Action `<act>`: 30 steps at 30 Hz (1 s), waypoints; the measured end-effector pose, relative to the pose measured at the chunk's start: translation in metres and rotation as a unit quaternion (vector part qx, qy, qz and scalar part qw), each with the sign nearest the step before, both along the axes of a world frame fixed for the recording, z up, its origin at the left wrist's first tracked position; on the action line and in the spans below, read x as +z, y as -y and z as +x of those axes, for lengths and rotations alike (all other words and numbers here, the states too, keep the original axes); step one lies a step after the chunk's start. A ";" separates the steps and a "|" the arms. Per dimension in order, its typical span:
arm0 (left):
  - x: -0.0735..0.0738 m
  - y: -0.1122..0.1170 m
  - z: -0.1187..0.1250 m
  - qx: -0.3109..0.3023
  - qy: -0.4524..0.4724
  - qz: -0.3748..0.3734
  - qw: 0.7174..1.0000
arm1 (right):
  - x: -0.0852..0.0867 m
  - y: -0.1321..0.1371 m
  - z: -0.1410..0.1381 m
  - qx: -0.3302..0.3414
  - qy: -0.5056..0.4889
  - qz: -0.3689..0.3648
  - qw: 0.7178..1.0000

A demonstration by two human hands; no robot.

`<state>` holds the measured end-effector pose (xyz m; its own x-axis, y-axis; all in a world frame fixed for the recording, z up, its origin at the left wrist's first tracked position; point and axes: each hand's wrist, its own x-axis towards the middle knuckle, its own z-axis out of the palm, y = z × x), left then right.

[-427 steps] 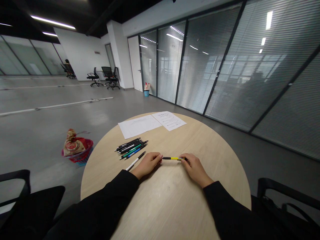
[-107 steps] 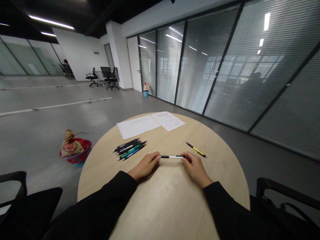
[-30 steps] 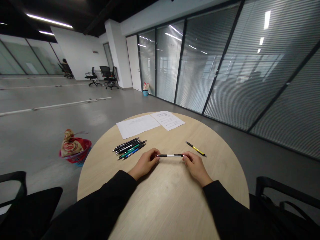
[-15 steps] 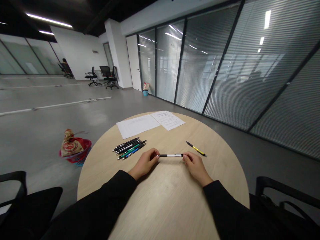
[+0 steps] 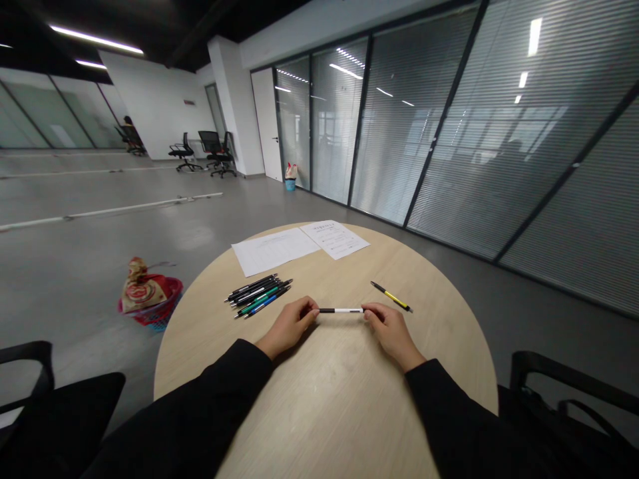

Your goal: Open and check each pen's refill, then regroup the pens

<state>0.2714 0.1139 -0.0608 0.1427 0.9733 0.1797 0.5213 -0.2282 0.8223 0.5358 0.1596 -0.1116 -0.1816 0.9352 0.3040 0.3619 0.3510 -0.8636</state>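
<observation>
A black-and-white pen [image 5: 344, 311] is held level between my two hands over the table. My left hand [image 5: 293, 321] pinches its black end. The fingers of my right hand [image 5: 388, 326] are closed on the other end. To the left of my left hand lies a bunch of several pens [image 5: 257, 295], mostly black, with a green one and a blue one at the near side. A yellow-and-black pen [image 5: 392, 297] lies by itself just beyond my right hand.
Two printed sheets of paper [image 5: 277, 249] lie at the far side of the round wooden table [image 5: 339, 399]. On the floor to the left stands a red basket [image 5: 172, 296] with a paper bag in it. Black chairs [image 5: 60, 406] flank the table.
Both hands stay in place. The pen has turned about its length: the clip seen along its right part earlier no longer shows, and dark marking appears on the white barrel.
</observation>
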 end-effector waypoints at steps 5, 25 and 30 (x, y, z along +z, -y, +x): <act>-0.001 0.000 0.000 -0.006 -0.001 -0.005 1.000 | 0.003 0.002 -0.001 0.016 0.006 -0.005 1.000; 0.005 0.001 -0.002 -0.059 -0.051 0.015 0.997 | 0.006 0.005 0.000 0.031 0.029 -0.007 0.999; 0.004 0.001 -0.003 -0.058 -0.058 0.009 0.997 | 0.011 0.007 -0.001 0.037 0.040 0.007 0.998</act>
